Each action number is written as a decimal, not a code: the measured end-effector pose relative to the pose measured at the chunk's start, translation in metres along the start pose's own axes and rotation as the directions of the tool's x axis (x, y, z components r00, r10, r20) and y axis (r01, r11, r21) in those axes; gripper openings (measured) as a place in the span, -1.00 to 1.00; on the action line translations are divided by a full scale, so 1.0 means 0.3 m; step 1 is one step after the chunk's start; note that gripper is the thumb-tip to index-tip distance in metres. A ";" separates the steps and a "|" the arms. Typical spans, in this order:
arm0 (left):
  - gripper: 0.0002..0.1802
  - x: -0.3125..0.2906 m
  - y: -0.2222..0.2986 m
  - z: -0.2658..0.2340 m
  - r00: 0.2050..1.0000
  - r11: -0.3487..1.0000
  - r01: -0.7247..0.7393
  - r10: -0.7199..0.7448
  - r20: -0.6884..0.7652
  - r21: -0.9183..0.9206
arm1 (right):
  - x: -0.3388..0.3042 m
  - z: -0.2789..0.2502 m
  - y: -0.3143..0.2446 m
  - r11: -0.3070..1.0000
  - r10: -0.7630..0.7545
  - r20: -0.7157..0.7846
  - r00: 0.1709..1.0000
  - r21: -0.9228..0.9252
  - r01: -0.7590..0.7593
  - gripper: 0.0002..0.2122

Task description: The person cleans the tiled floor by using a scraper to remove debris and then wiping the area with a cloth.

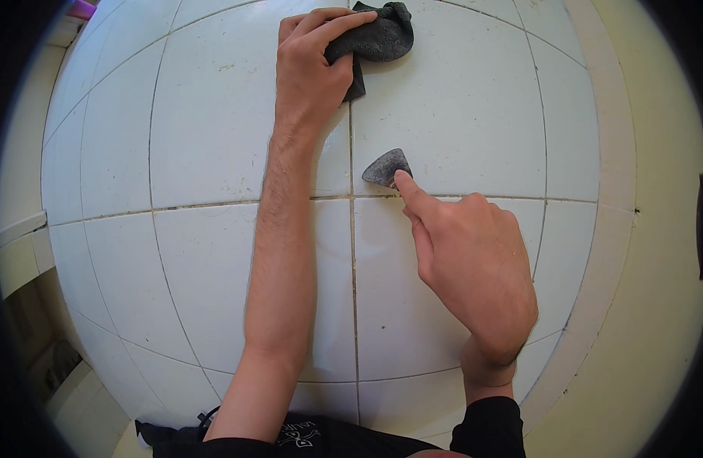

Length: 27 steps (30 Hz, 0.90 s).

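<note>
At the far side of the white tiled surface [214, 122], my left hand [312, 65] is closed on a dark grey cloth [386, 38]. The cloth is bunched, and one corner hangs below the fingers over a grout line. Nearer and to the right, my right hand [477, 256] grips a scraper [383, 168] with a flared grey blade. Its index finger presses along the blade, while the handle is hidden in the hand. The blade lies just beyond a crosswise grout line, with its broad edge pointing away to the upper left.
Small specks and stains dot the tiles, and dark grout lines run between them. A pale border [615, 145] and a cream wall [664, 114] flank the right side. On the left, a dark recess [42, 328] lies below the tile edge. Something purple [82, 9] shows at the top left.
</note>
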<state>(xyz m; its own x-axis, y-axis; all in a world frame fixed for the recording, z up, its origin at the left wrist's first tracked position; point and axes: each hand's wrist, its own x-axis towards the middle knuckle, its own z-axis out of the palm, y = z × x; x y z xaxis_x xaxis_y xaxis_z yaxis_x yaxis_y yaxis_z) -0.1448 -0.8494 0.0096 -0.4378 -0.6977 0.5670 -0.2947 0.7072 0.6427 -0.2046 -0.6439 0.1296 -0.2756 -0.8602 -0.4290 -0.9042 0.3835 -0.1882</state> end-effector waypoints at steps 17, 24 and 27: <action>-0.32 0.000 0.003 0.004 1.000 1.000 0.006 -0.006 -0.002 -0.011 | -0.003 0.007 0.010 1.000 -0.011 -0.034 0.999 0.005 0.011 -0.68; -0.33 -0.001 0.005 0.000 1.000 1.000 0.016 -0.016 0.007 -0.014 | -0.006 0.012 0.011 1.000 -0.024 -0.054 0.998 0.012 0.024 -0.69; -0.32 0.000 0.006 0.003 1.000 1.000 0.011 -0.011 -0.002 -0.011 | -0.005 0.000 0.005 1.000 0.002 -0.013 1.000 -0.003 -0.002 -0.70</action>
<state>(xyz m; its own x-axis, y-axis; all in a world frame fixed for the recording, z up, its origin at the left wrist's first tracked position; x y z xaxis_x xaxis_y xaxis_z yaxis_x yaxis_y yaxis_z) -0.1461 -0.8479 0.0102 -0.4330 -0.7055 0.5611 -0.2902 0.6984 0.6542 -0.2056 -0.6420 0.1301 -0.2811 -0.8638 -0.4180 -0.9047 0.3839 -0.1850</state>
